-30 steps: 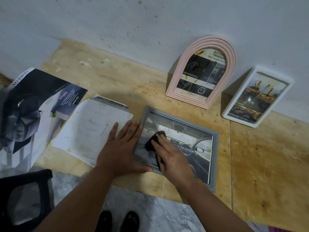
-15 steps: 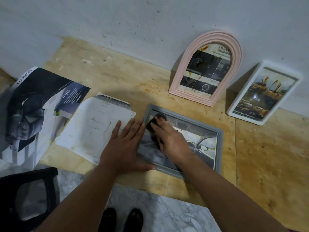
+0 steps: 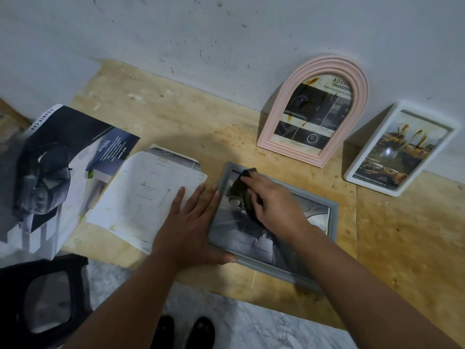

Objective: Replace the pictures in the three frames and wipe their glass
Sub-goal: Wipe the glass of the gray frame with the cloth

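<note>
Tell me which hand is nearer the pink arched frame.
Right. The right hand wipes the grey frame just below the pink arched frame; the left hand lies farther left.

A grey frame (image 3: 333, 215) is laid flat, a car-interior picture inside, with a dark cloth (image 3: 247, 173) on its glass. A pink arched frame (image 3: 281, 117) and a white frame (image 3: 352, 172) are leaned against the wall, both glasses smeared.

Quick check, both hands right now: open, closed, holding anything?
Left hand: open, flat, pressed against the grey frame edge and the paper.
Right hand: closed on a dark cloth, on the glass.
</note>
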`<state>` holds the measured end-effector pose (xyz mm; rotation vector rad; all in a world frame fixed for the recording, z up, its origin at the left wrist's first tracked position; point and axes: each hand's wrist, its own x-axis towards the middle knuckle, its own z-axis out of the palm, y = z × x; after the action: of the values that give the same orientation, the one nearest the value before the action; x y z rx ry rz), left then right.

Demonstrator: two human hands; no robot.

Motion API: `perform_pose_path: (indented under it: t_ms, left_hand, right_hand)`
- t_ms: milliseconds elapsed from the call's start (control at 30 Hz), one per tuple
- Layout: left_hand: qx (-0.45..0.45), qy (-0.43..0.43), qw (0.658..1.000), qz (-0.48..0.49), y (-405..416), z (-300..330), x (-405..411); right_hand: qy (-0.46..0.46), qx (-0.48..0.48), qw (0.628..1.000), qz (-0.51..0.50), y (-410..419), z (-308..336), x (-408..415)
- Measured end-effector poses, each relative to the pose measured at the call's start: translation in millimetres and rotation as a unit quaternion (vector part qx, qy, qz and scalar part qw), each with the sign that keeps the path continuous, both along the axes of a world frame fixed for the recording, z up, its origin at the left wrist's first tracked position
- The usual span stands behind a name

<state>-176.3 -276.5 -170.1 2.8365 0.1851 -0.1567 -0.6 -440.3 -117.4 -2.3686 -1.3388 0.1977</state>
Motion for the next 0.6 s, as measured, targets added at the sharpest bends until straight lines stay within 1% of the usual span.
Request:
perform_pose_path:
  t_ms: [33, 100, 167, 233, 333, 500, 533, 600]
  left_hand:
    - [-0.002, 0.0, 1.0, 0.001, 0, 0, 0]
    - [-0.003, 0.002, 1.0, 0.001, 0, 0, 0]
    - [0.002, 0.004, 1.0, -0.002, 0, -1, 1]
    - [0.002, 0.0, 1.0, -0.002, -1, -1, 0]
    - [-0.008, -0.013, 1.0, 0.003, -2, 0, 1]
    - [0.0, -0.027, 1.0, -0.003, 0, -2, 1]
    - [0.002, -0.032, 0.999, -0.004, 0, -3, 1]
    - [-0.001, -0.039, 0.999, -0.004, 0, -3, 1]
  right_hand:
    - [-0.009, -0.018, 1.0, -0.011, 7, -7, -4]
    - [-0.002, -0.045, 0.999, 0.015, 15, -23, -22]
    - [-0.005, -0.032, 0.999, 0.033, 13, -31, -38]
    - [-0.026, -0.013, 0.998, 0.047, 5, -31, -48]
    - [-0.042, -0.024, 0.995, 0.09, -5, -29, -61]
    - [-0.022, -0.023, 0.985, 0.169, -22, -26, -87]
    - [-0.008, -0.019, 0.984, 0.176, -24, -24, -87]
    - [0.051, -0.015, 0.982, 0.179, -27, -14, -82]
